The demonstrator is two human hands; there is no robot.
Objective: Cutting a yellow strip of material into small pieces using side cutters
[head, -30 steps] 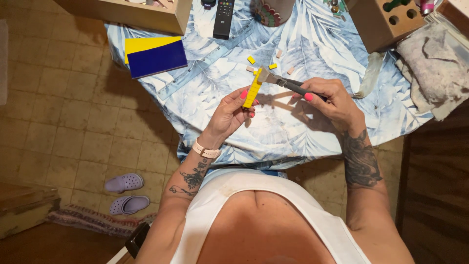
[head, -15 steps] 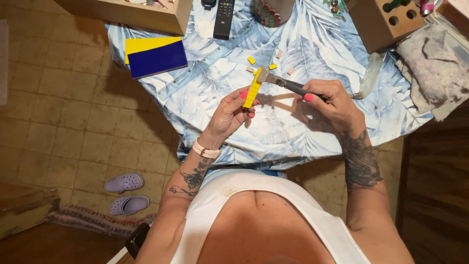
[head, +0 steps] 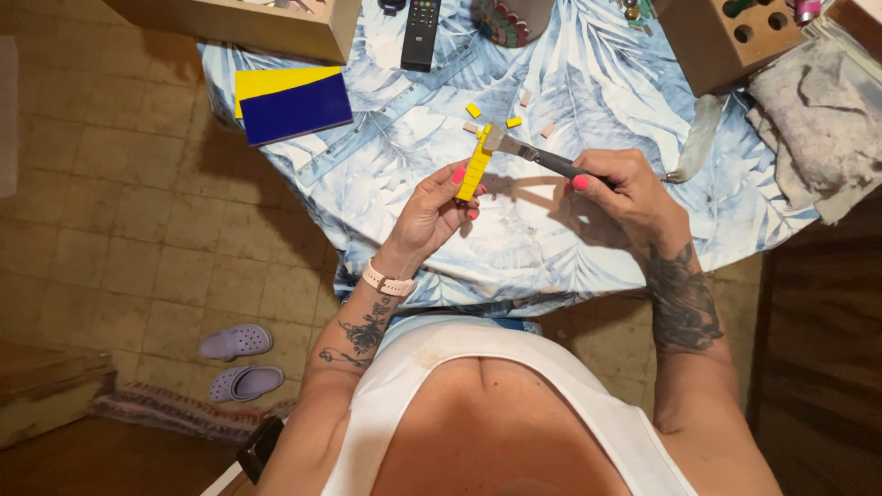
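Overhead, the head view shows the left hand (head: 432,207) pinching a narrow yellow strip (head: 475,168) upright between thumb and fingers, above the leaf-patterned tablecloth (head: 386,156). Meanwhile the right hand (head: 625,188) is closed around the dark handle of a metal nipper tool (head: 528,152), whose head meets the strip's top end. Small yellow and beige cut pieces (head: 472,110) lie just beyond. Further off rest a blue and yellow sheet stack (head: 292,106) and a black remote control (head: 421,34).
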